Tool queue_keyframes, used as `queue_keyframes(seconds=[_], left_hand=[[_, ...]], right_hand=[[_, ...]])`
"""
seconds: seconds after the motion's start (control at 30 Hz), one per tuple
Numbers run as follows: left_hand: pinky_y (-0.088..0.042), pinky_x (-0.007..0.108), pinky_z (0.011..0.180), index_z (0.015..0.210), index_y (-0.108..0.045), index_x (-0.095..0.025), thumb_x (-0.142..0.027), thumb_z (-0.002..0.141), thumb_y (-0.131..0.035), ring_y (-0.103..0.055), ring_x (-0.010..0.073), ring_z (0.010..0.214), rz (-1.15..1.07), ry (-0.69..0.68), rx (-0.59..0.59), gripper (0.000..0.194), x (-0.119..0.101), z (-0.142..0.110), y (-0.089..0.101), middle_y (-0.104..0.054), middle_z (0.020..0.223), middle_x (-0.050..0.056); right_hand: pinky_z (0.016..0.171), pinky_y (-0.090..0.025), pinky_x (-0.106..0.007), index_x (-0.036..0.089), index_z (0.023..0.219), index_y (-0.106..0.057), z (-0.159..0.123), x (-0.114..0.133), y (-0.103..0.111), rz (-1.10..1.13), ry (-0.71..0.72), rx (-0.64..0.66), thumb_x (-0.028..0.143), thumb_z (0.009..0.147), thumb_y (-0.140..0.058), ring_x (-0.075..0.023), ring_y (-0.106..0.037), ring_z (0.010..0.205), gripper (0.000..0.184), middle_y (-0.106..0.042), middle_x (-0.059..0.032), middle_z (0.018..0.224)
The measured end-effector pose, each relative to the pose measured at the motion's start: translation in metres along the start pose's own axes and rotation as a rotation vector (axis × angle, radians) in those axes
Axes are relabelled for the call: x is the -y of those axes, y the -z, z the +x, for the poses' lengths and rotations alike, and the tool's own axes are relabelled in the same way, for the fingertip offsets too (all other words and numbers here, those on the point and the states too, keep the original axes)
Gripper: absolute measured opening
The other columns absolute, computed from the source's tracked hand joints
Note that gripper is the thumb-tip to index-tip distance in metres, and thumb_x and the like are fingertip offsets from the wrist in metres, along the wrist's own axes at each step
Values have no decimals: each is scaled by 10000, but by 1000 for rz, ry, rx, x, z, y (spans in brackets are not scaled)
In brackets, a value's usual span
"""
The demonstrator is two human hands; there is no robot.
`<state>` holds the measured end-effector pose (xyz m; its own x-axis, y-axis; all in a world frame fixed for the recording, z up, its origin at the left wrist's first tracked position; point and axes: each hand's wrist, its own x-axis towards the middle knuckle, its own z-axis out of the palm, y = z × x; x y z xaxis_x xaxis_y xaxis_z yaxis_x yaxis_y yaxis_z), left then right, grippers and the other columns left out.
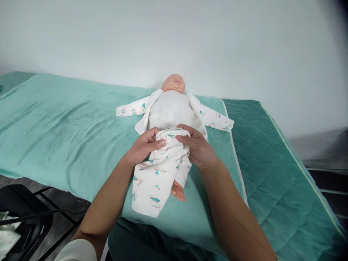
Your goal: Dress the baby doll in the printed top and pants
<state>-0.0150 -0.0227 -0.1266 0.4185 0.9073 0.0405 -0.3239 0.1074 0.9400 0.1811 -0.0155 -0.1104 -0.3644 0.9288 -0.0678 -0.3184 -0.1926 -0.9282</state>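
We had both hands closed on the printed trousers (156, 181), pinching the gathered cloth near its upper end. Our left hand (145, 145) gripped the left edge of the bunch, thumb laid along the top of the fabric and fingers curled in behind the thumb. Our right hand (199, 146) held the other edge, its thumb pressed on the cloth and its forefinger reaching along the upper fold. Only a narrow span of fabric lay between our two thumbs. The trousers were over the lower body of the doll (172, 110), which lay on its back on the light green sheet (81, 119), its head (174, 84) near the wall (174, 40). One bare foot (178, 192) poked out of a trouser leg, while the other leg of the garment spread down toward us. The printed jacket (197, 107) lay open around the doll's white-covered torso, sleeves stretched out to either side.
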Motion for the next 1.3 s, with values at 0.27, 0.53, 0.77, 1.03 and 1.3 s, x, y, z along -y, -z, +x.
queue_keyframes(seconds=[0.27, 0.53, 0.77, 1.03, 1.3], left_hand=[[-381, 226, 587, 990, -646, -166, -396, 728, -862, -527, 108, 678, 245, 156, 123, 410, -13, -2, -3, -596, 805, -16], [-428, 223, 665, 899, -611, -189, -417, 770, -825, -532, 106, 708, 66, -100, -143, 338, 4, 2, -1, -606, 790, -26], [-438, 232, 700, 918, -640, -188, -500, 819, -759, -541, 130, 746, 153, -76, -188, 348, -1, -1, -4, -620, 826, -11], [-470, 253, 735, 1099, -644, -194, -416, 646, -907, -597, 178, 872, 341, 17, -13, 569, -6, 0, -2, -669, 994, 24], [-481, 248, 648, 1069, -694, -180, -404, 757, -841, -628, 153, 744, 66, 48, 10, 411, -1, -2, -3, -702, 907, 34]], right_hand=[[525, -371, -232, 212, 828, -610, 1, -1, -4, -15, 38, -101, 447, 764, -822, -114, -462, 586, 323, -546, 37, 700], [622, -405, -250, 198, 939, -694, -4, 13, -7, -590, 17, 163, 442, 695, -881, -145, -518, 704, 393, -625, 15, 786], [641, -401, -258, 205, 900, -673, -5, 9, -7, -568, 33, 119, 411, 814, -761, -158, -542, 723, 240, -629, 16, 793], [593, -353, -225, 220, 824, -591, 1, -1, -12, -273, 146, -120, 360, 769, -767, -113, -437, 647, 231, -535, 51, 727], [595, -379, -241, 220, 862, -676, 1, -3, -9, -314, 124, -97, 356, 772, -770, -133, -503, 673, 188, -602, 31, 750]])
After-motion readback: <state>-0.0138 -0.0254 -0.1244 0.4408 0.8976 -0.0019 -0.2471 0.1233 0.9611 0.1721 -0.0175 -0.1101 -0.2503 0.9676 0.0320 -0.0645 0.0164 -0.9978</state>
